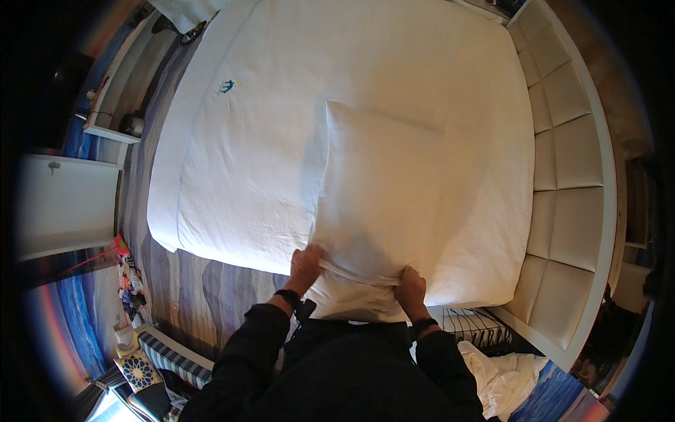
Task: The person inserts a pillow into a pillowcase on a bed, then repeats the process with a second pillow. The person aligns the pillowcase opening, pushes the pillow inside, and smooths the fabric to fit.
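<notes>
A person in dark sleeves is standing at the near side of a big white bed (246, 155). A white pillow (394, 190) is lying on the bed, near the middle, and its near end is reaching toward the person. The left grip (306, 267) is pinching the near left corner of the pillow. The right grip (410, 290) is pinching the near edge farther right. Between them, the edge is bunching into a fold. A dark band (288, 297) is sitting on the left wrist, and another (424, 325) is sitting on the right one. A pale padded headboard (573, 169) is standing along the right side of the bed. A crumpled white cloth (496, 376) is lying near and right. A patterned cushion (139, 368) is resting near and far to the left, by a striped seat (172, 357).
</notes>
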`<move>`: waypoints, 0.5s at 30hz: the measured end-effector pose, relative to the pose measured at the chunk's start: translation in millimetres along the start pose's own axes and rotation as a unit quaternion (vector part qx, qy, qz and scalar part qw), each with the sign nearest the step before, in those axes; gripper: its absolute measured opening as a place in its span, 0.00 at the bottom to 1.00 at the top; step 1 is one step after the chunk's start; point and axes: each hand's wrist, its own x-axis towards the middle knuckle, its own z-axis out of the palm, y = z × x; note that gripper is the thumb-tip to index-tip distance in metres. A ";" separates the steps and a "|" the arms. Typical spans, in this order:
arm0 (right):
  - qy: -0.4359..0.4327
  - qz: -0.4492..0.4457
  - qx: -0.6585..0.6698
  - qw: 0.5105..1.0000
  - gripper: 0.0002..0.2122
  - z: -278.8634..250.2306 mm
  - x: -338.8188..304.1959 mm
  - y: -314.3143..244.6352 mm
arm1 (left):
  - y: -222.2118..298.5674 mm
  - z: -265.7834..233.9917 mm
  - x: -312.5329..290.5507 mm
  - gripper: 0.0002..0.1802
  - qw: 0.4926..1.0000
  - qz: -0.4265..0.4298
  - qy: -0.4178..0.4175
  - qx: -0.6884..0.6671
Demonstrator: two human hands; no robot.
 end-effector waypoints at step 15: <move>-0.105 0.358 0.691 0.619 0.17 58.3 37.2 66.0 | -67.0 81.6 42.9 0.21 0.665 -0.322 -0.081 -0.669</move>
